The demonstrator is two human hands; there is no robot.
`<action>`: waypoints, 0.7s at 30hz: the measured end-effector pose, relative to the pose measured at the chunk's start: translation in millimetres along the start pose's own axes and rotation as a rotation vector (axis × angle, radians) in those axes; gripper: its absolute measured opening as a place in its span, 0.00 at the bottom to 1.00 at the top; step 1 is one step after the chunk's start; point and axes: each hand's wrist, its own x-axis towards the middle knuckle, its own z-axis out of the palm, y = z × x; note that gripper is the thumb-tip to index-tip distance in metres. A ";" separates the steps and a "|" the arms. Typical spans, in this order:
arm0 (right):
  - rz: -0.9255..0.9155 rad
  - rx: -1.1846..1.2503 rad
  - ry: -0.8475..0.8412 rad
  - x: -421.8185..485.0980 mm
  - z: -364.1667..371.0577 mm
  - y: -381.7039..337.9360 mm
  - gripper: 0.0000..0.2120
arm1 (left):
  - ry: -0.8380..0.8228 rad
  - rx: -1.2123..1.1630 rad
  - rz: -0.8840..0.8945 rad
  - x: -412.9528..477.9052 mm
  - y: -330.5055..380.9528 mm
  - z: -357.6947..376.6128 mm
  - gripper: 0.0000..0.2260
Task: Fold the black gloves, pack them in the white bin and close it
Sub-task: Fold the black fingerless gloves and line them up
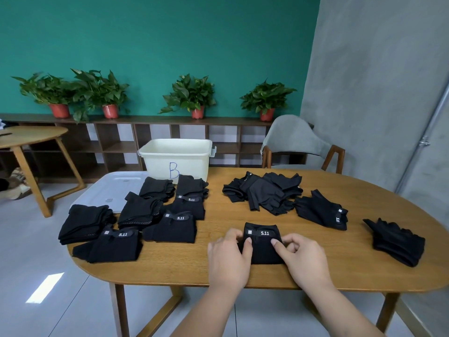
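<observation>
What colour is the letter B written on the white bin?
Blue letter B on the white bin, head view.

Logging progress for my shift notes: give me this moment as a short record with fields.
glove in work: folded, 5.11 label up, near table edge
left hand: grips its left edge
right hand: holds its right side
white bin: open, marked B, far side
lid: flat on table, left of bin
folded gloves: stacks on the left
loose pile: unfolded, right of bin
</observation>
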 end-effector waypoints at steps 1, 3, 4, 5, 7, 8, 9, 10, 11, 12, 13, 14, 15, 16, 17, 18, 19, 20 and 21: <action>0.005 -0.011 0.008 0.6 1.3 0.4 0.07 | 0.008 -0.005 0.003 -0.5 0.2 0.4 0.08; -0.006 -0.063 0.057 1.0 5.5 2.5 0.09 | 0.022 -0.019 0.005 -0.8 0.0 1.5 0.07; -0.022 -0.114 0.092 0.7 8.2 4.5 0.12 | 0.026 -0.022 0.005 -0.5 -0.6 2.2 0.08; -0.038 -0.172 0.124 0.0 11.0 6.1 0.14 | 0.026 -0.018 0.006 -0.3 -1.5 3.2 0.09; -0.088 -0.280 0.183 -2.1 15.7 6.1 0.16 | 0.018 -0.001 0.026 -0.4 -3.1 5.5 0.09; -0.129 -0.328 0.198 -3.1 17.3 4.7 0.17 | 0.018 0.009 0.042 -0.6 -4.2 6.8 0.08; -0.172 -0.371 0.192 -3.9 17.9 2.2 0.19 | 0.021 0.019 0.061 -0.7 -4.9 7.4 0.07; -0.207 -0.415 0.155 -4.1 18.3 0.9 0.22 | 0.029 0.026 0.077 -0.7 -5.3 7.7 0.07; -0.233 -0.461 0.088 -3.7 18.5 0.4 0.25 | 0.040 0.036 0.089 -0.7 -5.6 7.9 0.06; -0.245 -0.509 -0.005 -2.6 18.4 0.2 0.26 | 0.055 0.043 0.100 -0.4 -5.4 8.0 0.06; -0.239 -0.558 -0.106 -1.2 18.2 1.2 0.27 | 0.067 0.056 0.106 -0.7 -4.8 9.1 0.06; -0.217 -0.601 -0.195 1.0 19.1 1.6 0.27 | 0.082 0.071 0.109 -0.4 -4.9 9.6 0.06; -0.180 -0.630 -0.266 3.0 19.3 2.1 0.27 | 0.092 0.087 0.111 -0.5 -4.7 10.6 0.07; -0.143 -0.647 -0.313 4.9 19.3 1.3 0.27 | 0.101 0.101 0.112 -0.6 -4.5 11.8 0.07; -0.119 -0.658 -0.339 6.5 19.5 0.1 0.27 | 0.111 0.115 0.115 -0.6 -5.1 13.2 0.06; -0.107 -0.668 -0.351 7.5 19.5 -1.2 0.27 | 0.122 0.129 0.116 -0.4 -6.3 14.9 0.06; -0.104 -0.668 -0.351 7.7 19.5 -1.8 0.27 | 0.130 0.143 0.116 0.0 -7.9 16.7 0.05; -0.107 -0.648 -0.338 7.1 18.8 -1.8 0.27 | 0.138 0.155 0.118 0.5 -9.5 18.6 0.05; -0.115 -0.607 -0.313 6.2 17.7 -1.0 0.27 | 0.145 0.161 0.123 1.1 -11.0 20.4 0.05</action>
